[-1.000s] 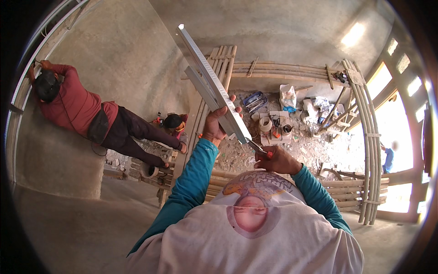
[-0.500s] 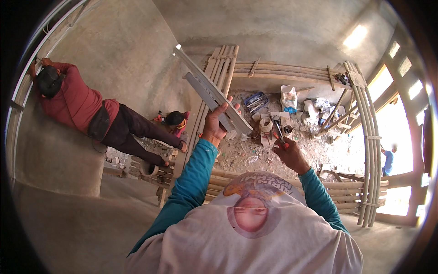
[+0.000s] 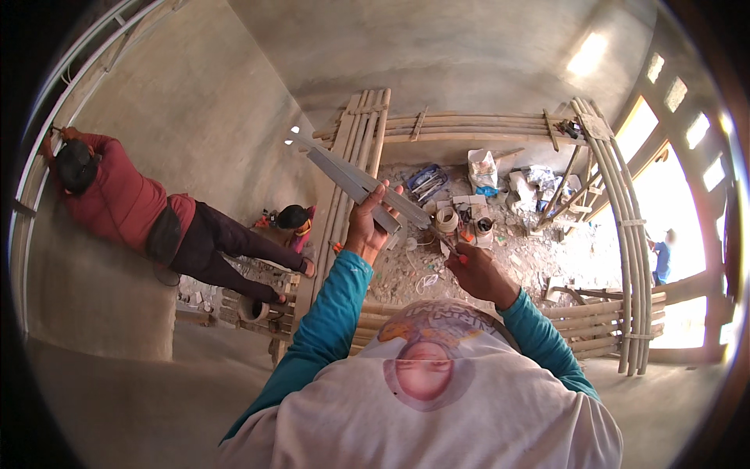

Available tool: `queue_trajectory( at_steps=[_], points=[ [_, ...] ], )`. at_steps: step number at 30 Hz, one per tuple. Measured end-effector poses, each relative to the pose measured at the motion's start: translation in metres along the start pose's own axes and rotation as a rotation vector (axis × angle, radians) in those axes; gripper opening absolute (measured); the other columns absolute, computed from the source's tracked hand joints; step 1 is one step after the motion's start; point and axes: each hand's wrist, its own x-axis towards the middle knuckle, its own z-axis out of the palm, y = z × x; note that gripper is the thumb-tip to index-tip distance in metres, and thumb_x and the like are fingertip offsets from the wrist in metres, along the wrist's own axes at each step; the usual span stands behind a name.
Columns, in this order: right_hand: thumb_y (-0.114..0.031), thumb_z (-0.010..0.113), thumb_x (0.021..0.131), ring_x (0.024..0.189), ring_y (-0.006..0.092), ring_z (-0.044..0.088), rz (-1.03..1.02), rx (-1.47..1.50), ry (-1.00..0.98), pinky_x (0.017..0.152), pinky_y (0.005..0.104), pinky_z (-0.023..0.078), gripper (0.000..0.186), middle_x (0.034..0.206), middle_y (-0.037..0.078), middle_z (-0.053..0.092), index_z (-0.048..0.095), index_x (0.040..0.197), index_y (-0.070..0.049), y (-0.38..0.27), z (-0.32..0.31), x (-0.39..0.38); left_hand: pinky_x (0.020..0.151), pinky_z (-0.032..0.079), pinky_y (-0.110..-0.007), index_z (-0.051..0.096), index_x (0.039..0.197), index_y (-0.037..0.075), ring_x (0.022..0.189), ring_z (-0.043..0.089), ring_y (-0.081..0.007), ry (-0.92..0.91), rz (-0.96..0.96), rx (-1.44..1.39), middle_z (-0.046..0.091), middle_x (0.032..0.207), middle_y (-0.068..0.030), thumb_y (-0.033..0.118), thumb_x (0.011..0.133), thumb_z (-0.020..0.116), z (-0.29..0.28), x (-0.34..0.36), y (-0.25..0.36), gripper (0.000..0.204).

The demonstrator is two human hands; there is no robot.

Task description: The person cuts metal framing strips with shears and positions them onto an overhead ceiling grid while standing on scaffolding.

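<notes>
Room: bare grey plaster walls (image 3: 437, 47) rose on all sides, and a rubble-strewn floor (image 3: 539, 258) lay far below; the view looked steeply down.
Strip: a long, flat grey metal strip (image 3: 344, 173) was held up in the air, slanting from upper left to lower right, its far end bright against the wall.
Left hand: the left hand (image 3: 367, 227) was wrapped around the lower part of the strip, thumb on one side and fingers on the other, a firm closed grip.
Right hand: the right hand (image 3: 476, 273) sat just right of the left, apart from the strip, closed on a small tool (image 3: 455, 252) with a red spot near its tip; what kind of tool could not be told.
Sleeves: both forearms wore teal sleeves (image 3: 332, 313), over a pale shirt (image 3: 422, 406) with a round print.
Scaffold: bamboo poles (image 3: 355, 156) ran under the hands, with crosswise poles (image 3: 476, 125) at the top and curved ones (image 3: 625, 227) at the right.
Floor clutter: bags (image 3: 483, 168), a tape roll (image 3: 447, 219) and scraps lay in the rubble below the strip.
Co-worker: a person in a red top (image 3: 117, 195) and dark trousers leaned against the left wall, hands up at a rail (image 3: 31, 172).
Others: a dark-haired person (image 3: 293, 219) was low beside the scaffold; a figure in blue (image 3: 662, 258) stood at the bright opening on the right.
</notes>
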Motion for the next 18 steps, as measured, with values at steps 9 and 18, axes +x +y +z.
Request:
queue_trajectory(
  at_steps=[9,18],
  points=[
    [-0.025,0.063,0.097,0.082,0.0505,0.061,-0.006,0.105,0.022,0.072,0.0536,0.047,0.028,0.084,0.030,0.062,0.060,0.094,0.002,-0.003,0.005,0.011,0.088,0.057,-0.045,0.060,0.113,0.007,0.109,0.066,-0.0277,-0.048,0.128,0.153,0.066,0.108,-0.0095,0.010,0.088,0.082,0.004,0.011,0.000,0.033],
    [-0.018,0.060,0.099,0.045,0.0172,0.050,0.380,0.733,-0.326,0.040,0.0349,0.038,0.019,0.063,0.007,0.055,0.061,0.090,-0.001,-0.017,-0.006,0.015,0.081,0.058,-0.037,0.056,0.117,0.004,0.091,0.067,-0.0218,0.033,0.365,0.290,0.064,0.100,-0.0074,0.001,0.081,0.084,0.034,0.001,0.000,0.046]
  ],
)
